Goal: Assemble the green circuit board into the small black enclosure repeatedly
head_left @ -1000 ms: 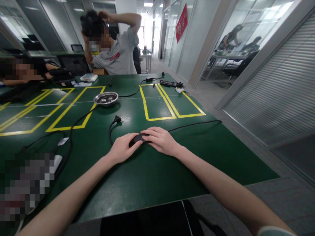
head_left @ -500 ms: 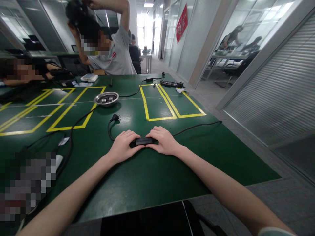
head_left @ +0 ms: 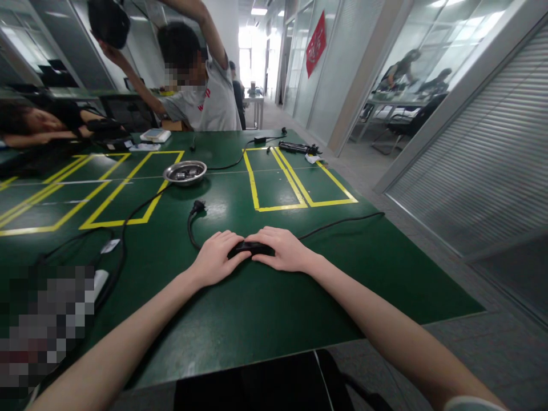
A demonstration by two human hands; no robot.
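A small black power adapter [head_left: 250, 248] lies on the green table [head_left: 265, 308] in front of me. My left hand [head_left: 216, 257] grips its left end and my right hand [head_left: 280, 248] covers its right end, so only the middle of the block shows. A black cord runs from its left side up to a loose plug [head_left: 197, 206]. Another thin black cable [head_left: 342, 221] leads off to the right from under my right hand.
A metal bowl [head_left: 185, 172] with small parts stands further back, among yellow tape rectangles [head_left: 282, 185]. A second adapter and cables [head_left: 297, 147] lie at the far edge. One person stands across the table with raised arms; another leans at the left. The table's right edge drops to the corridor floor.
My hands have closed in over the adapter, hiding more of it than half a second ago. The person across the table has lifted a dark object off their head and holds it up to the left.
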